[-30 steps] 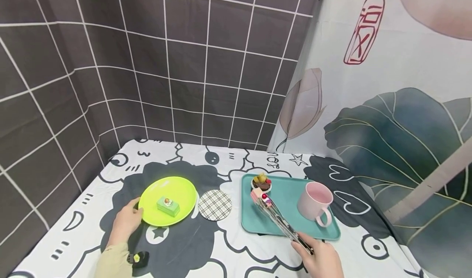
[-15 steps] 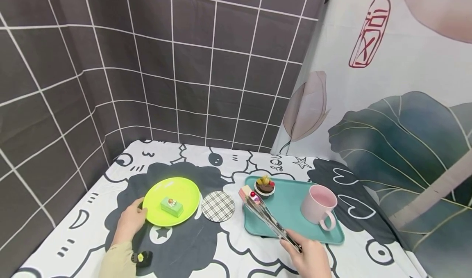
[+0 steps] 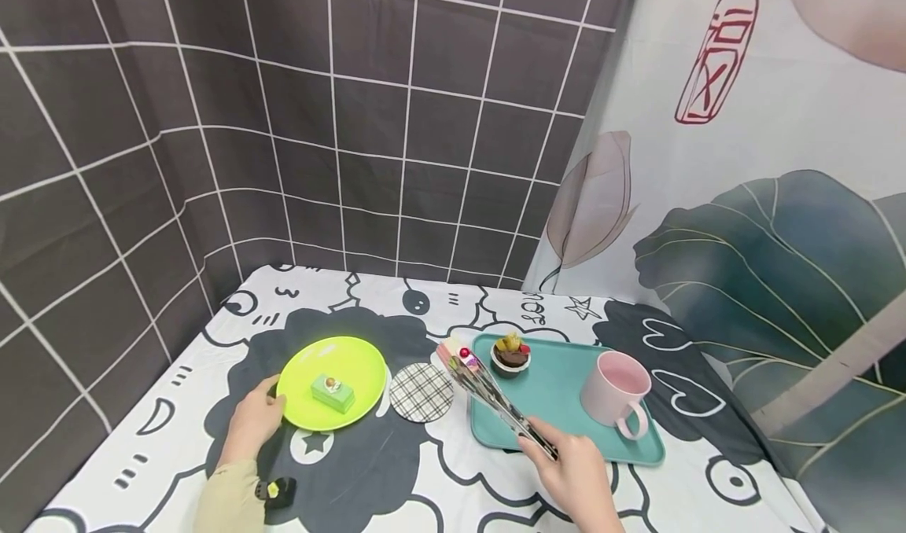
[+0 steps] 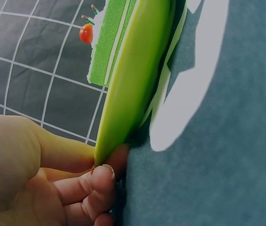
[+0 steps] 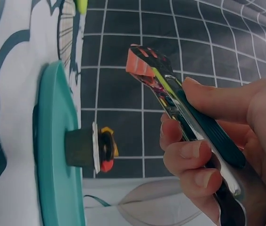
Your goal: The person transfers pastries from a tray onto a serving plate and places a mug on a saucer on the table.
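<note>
My left hand (image 3: 256,419) pinches the left rim of a yellow-green plate (image 3: 297,376), thumb on top and fingers under the edge in the left wrist view. On that plate lies a small green cake slice (image 3: 333,392) with a white and orange topping. My right hand (image 3: 569,470) grips metal tongs (image 3: 504,407) with dark handle pads. Between the tongs' tips is a pink cake piece (image 5: 139,65) topped with a red berry, held up in the air over the left edge of a teal tray (image 3: 548,384).
On the tray stand a chocolate cupcake (image 3: 510,356) with fruit and a pink mug (image 3: 614,391), handle toward me. A round checked coaster (image 3: 421,392) lies between plate and tray. A dark grid-patterned curtain (image 3: 368,124) hangs behind the table.
My right hand has carried the tongs and pink cake piece leftward, from beside the cupcake to the tray's left edge. My left hand keeps its grip on the plate rim.
</note>
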The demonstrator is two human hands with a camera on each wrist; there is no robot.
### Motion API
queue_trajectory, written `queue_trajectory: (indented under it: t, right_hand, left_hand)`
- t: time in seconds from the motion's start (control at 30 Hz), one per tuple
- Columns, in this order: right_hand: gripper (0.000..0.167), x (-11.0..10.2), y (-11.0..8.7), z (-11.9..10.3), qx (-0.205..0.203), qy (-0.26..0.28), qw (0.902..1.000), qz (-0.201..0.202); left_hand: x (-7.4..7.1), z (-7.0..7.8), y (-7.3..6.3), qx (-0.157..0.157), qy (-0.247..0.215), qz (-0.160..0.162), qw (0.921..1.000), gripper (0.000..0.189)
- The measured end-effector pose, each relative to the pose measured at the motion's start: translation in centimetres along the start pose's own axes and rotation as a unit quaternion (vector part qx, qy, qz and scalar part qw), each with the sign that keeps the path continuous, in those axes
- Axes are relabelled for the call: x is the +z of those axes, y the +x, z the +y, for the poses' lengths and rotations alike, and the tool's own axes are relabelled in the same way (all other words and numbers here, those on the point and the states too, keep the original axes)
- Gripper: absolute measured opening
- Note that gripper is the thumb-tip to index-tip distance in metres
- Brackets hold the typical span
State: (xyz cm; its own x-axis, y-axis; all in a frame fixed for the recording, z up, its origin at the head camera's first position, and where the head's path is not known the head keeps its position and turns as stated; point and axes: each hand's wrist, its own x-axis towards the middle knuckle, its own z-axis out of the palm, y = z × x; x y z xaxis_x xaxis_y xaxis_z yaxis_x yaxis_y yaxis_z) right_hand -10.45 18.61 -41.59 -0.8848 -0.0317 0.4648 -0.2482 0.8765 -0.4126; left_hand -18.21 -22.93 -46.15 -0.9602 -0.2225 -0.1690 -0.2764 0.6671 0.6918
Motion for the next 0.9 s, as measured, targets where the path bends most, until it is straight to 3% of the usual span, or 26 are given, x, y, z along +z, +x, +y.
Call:
queue_trajectory:
  t: [0.3,0.5,0.67,0.9]
  right_hand:
    - [0.027,0.8,1.3,-1.4,0.006,0.027,0.9991,-0.032]
    - [0.024,1.6,1.7,-2.4,-0.029,0.033,0.999,-0.013]
    - [0.025,2.4,2.0,-3.1,-0.04,0.038,0.9982,-0.025]
    - [0.028,3.4,2.6,-3.7,-0.046,0.021,0.9964,-0.068]
  left_hand:
    - [0.0,0.0,0.1,-0.003,0.002,-0.002,1.0,0.052]
    - [0.0,-0.1,0.1,-0.002,0.007,-0.001,1.0,0.052]
    - [0.0,0.0,0.0,-0.006,0.005,-0.004,1.0,0.052]
    - [0.0,-0.1,0.1,-0.006,0.001,-0.006,1.0,0.052]
